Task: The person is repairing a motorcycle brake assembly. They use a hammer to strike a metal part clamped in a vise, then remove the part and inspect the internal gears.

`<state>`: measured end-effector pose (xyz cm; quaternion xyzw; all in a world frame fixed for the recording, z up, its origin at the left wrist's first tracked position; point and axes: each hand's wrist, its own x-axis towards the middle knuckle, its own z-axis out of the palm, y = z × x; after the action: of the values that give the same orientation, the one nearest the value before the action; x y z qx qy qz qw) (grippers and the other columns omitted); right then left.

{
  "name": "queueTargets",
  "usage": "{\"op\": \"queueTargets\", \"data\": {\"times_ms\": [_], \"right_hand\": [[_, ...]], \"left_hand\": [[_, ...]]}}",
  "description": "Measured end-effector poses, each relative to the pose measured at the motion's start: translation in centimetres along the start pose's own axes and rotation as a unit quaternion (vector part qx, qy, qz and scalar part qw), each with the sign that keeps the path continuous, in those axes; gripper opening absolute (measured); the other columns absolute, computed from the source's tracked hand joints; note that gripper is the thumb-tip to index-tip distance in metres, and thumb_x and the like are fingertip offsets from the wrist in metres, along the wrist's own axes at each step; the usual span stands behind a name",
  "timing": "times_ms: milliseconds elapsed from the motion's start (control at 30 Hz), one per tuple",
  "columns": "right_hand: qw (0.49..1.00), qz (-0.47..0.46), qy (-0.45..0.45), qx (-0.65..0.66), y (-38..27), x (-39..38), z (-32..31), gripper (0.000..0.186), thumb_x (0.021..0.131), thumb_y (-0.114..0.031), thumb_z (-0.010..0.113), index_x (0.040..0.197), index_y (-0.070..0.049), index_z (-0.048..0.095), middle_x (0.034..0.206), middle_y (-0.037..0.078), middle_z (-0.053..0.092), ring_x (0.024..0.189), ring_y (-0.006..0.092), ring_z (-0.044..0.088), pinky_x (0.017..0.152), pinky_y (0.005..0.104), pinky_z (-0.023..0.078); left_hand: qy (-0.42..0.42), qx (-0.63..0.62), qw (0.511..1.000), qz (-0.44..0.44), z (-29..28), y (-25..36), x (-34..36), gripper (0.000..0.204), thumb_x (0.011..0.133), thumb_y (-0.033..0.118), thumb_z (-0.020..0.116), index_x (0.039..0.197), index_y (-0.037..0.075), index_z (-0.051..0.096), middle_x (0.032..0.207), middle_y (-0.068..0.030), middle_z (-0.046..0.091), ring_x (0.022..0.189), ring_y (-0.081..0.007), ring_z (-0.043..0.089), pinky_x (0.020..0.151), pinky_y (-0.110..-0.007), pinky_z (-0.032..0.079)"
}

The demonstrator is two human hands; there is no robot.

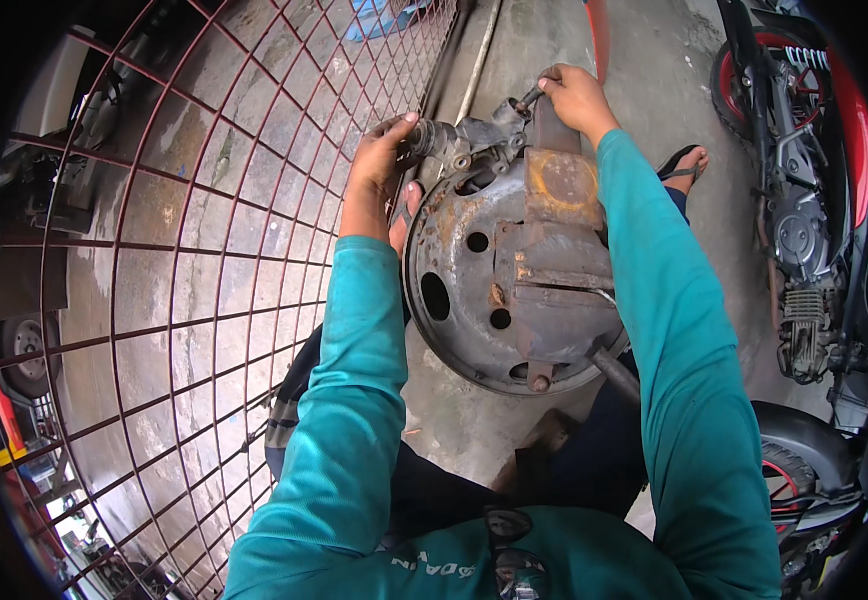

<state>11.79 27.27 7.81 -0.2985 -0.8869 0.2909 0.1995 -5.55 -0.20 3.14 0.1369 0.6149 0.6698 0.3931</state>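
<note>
My left hand [382, 150] grips the round end of a greasy grey metal assembly [469, 140] with several lugs and bores. At the assembly's upper right, my right hand [579, 100] holds a short dark rod-like piece [529, 98] by its end; whether it sits in the bore I cannot tell. The assembly is over the top of a rusty steel wheel disc [459, 285], which carries a welded metal structure with a rusty square block [561, 188], slotted plates [554, 250] and a dark bar [614, 375] at lower right. My feet in flip-flops show either side of it.
A red wire-mesh fence [114, 242] runs along the left, with vehicle parts [29, 355] beyond it. A red and black motorcycle [804, 235] stands close on the right, another tyre [784, 450] below. A pale pipe [476, 60] lies on the concrete floor beyond the wheel.
</note>
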Motion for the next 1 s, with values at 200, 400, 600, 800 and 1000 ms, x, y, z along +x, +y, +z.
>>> {"op": "queueTargets", "data": {"times_ms": [200,400,600,800,1000], "right_hand": [[1.0,0.006,0.005,0.005,-0.5,0.0,0.2,0.028,0.095,-0.026,0.065,0.109,-0.004,0.075,0.106,0.019,0.075,0.105,0.0371,0.069,0.092,0.0464,0.052],[1.0,0.015,0.007,-0.003,-0.5,-0.4,0.0,0.029,0.096,-0.028,0.065,0.11,-0.005,0.075,0.106,0.019,0.075,0.106,0.0375,0.069,0.093,0.0472,0.052],[1.0,0.01,0.007,-0.015,-0.7,0.0,0.1,0.031,0.097,-0.032,0.065,0.111,-0.006,0.076,0.106,0.018,0.075,0.105,0.0367,0.07,0.094,0.047,0.053],[1.0,-0.003,0.022,0.001,1.3,0.2,0.5,0.032,0.097,-0.033,0.065,0.112,-0.007,0.076,0.107,0.017,0.075,0.105,0.0362,0.07,0.093,0.0473,0.053],[0.996,-0.067,0.047,0.046,3.7,1.8,1.2,0.045,0.098,-0.039,0.067,0.112,0.003,0.073,0.096,0.02,0.075,0.091,0.0291,0.072,0.084,0.0412,0.054]], "left_hand": [[-0.158,0.579,0.796,0.078,2.7,6.8,-0.3,0.082,0.072,0.042,0.091,0.136,0.0,0.063,0.129,-0.0209,0.069,0.113,-0.0301,0.07,0.087,-0.041,0.058],[-0.192,0.776,0.597,0.067,9.5,5.4,-2.8,0.053,0.076,0.041,0.077,0.103,-0.005,0.074,0.099,-0.0259,0.074,0.097,-0.0417,0.073,0.088,-0.047,0.058],[-0.024,0.793,0.588,0.157,9.2,1.0,-4.4,0.045,0.082,0.029,0.071,0.11,-0.005,0.069,0.114,-0.0235,0.073,0.108,-0.0346,0.072,0.092,-0.043,0.059],[-0.163,0.758,0.614,0.147,7.7,3.2,-1.7,0.051,0.067,0.027,0.085,0.107,0.0,0.067,0.099,-0.0248,0.073,0.1,-0.0412,0.071,0.086,-0.049,0.059],[-0.203,0.732,0.621,0.191,6.6,3.6,-0.6,0.054,0.065,0.024,0.084,0.11,0.001,0.066,0.098,-0.0236,0.073,0.099,-0.0427,0.07,0.087,-0.05,0.057]]}}
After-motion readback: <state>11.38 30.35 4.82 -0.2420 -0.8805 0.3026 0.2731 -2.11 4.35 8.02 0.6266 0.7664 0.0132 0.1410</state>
